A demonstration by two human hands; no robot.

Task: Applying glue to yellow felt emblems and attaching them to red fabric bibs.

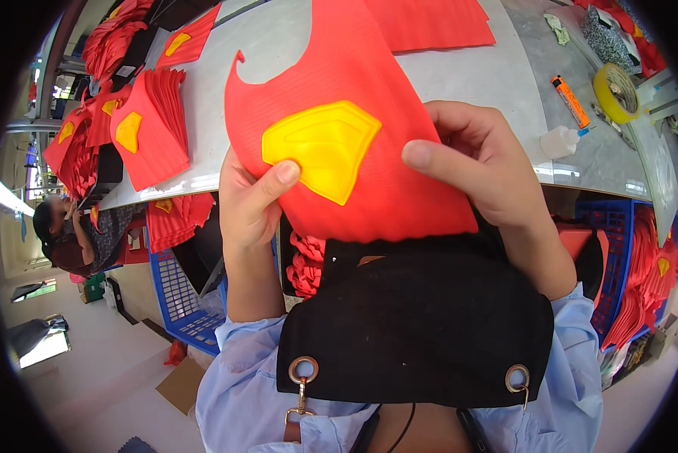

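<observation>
Both my hands hold up a red sheet piece [354,196] with a curved cutout along its upper left edge. A yellow shield-shaped patch [320,143] sits on its face. My left hand [252,196] pinches the left side, its thumb resting on the patch's lower left edge. My right hand [478,162] grips the right side, thumb on the front and fingers mostly hidden behind. The piece hangs tilted above the near edge of the worktable [475,90], in front of my black apron [414,317].
Stacked red pieces with yellow patches [154,128] lie at the table's left. Another red stack [437,23] lies at the back. On the right are yellow tape [615,92], an orange box [570,102] and a small bottle [559,142]. Blue crates [180,294] flank me; a person [74,234] sits far left.
</observation>
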